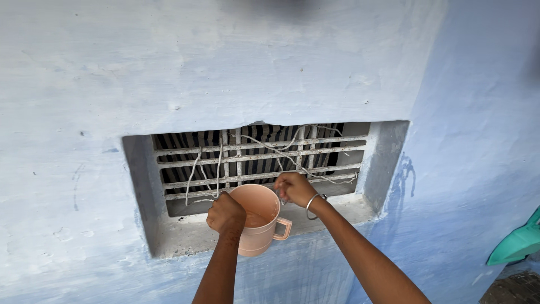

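Observation:
A peach plastic mug with a side handle hangs in front of a barred window grille set in a pale blue wall. My left hand is closed at the mug's left rim, where a thin wire runs off to the left. My right hand, with a metal bangle on the wrist, is closed on a wire at the mug's right rim. Whether there is liquid inside the mug cannot be told.
Loose white cords hang across the white bars, with striped cloth behind them. A concrete sill runs under the grille. The wall turns a corner at the right, where a teal plastic object sticks in at the edge.

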